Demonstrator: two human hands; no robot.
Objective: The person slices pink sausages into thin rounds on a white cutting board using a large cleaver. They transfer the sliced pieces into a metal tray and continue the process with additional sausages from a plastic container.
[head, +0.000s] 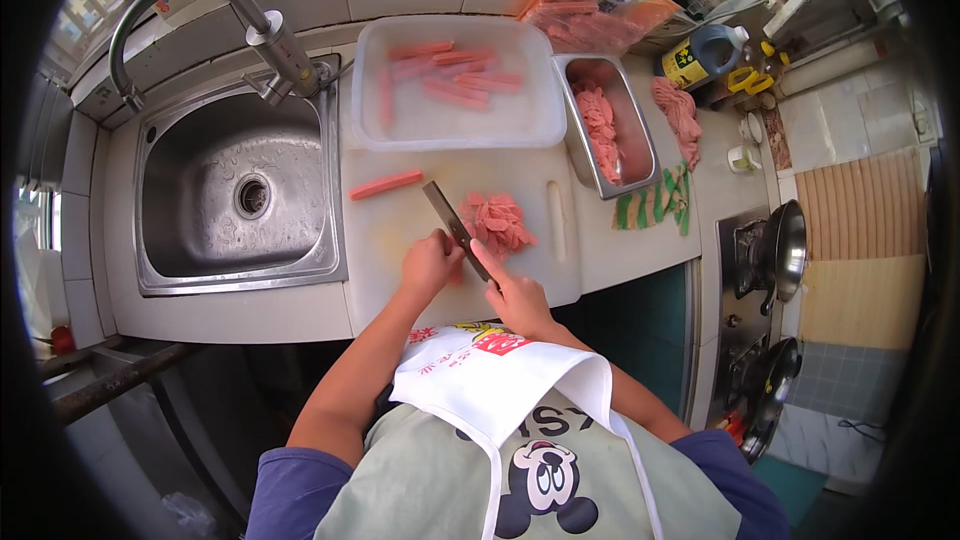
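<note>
My right hand (519, 303) grips a broad-bladed kitchen knife (442, 204), its index finger stretched along the blade. Close against the blade's left side, my left hand (429, 264) presses a pink sausage stick (455, 279) to the white cutting board (390, 240); the fingers hide most of that stick. Right of the blade lies a pile of thin pink slices (498, 223). One whole sausage stick (386, 185) rests at the board's upper left. Beyond the board, a translucent plastic tub (459, 136) contains several more sticks.
A steel pan (636, 181) with pink slices stands right of the tub, before a striped cloth (660, 199). Behind it leans an orange plastic bag (592, 4) of sticks. To the left are a steel sink (202, 217) and faucet (281, 52). A wok (789, 251) sits on the right-hand stove.
</note>
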